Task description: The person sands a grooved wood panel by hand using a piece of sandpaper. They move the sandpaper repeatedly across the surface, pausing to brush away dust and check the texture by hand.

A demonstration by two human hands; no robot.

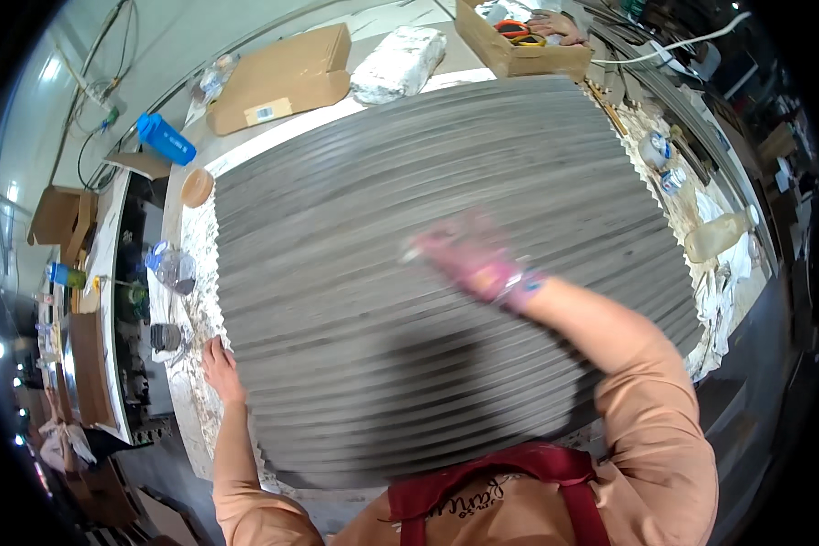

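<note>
A large grey ridged panel [355, 237] lies over most of the table, its grooves running from side to side. My right hand [469, 259], in a pink and purple glove, is over the panel's middle. Motion smears its fingers; a small whitish patch shows at their tips, too blurred to name. Bare and resting with fingers stretched out, my left hand [219, 368] is at the panel's left edge, on the whitish tabletop [205, 428]. Close to that hand stands a small dark-grey container [166, 338].
Left of the panel are a clear plastic bottle [173, 268], a tan round lid [197, 187] and a blue bottle [166, 139]. Behind it lie a flat cardboard box [287, 77], a wrapped white bundle [400, 64] and an open carton [537, 62]. A cloudy bottle [721, 235] lies at right.
</note>
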